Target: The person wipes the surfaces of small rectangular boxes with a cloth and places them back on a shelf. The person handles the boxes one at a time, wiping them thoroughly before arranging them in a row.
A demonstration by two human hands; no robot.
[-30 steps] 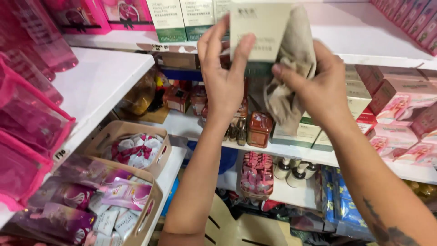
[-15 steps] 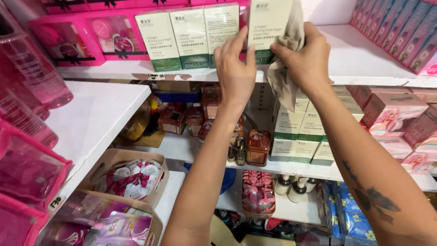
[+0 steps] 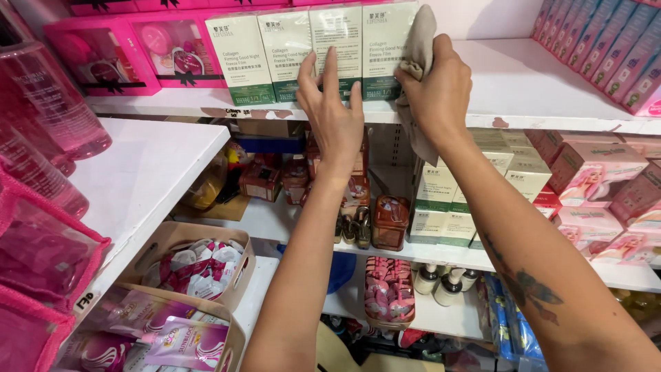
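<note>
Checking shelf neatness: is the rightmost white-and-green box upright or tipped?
Upright: the box stands in line with its neighbours on the shelf, right hand beside it.

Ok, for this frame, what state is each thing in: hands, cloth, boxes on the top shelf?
Left hand: open, fingers spread, pressing on the white-and-green boxes.
Right hand: closed on the beige cloth.
Beige cloth: bunched, against the rightmost box.
White-and-green boxes: upright, side by side on the top shelf.

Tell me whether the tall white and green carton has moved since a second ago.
Yes. The tall white and green carton went from the hands onto the white top shelf, rightmost in the carton row.
</note>
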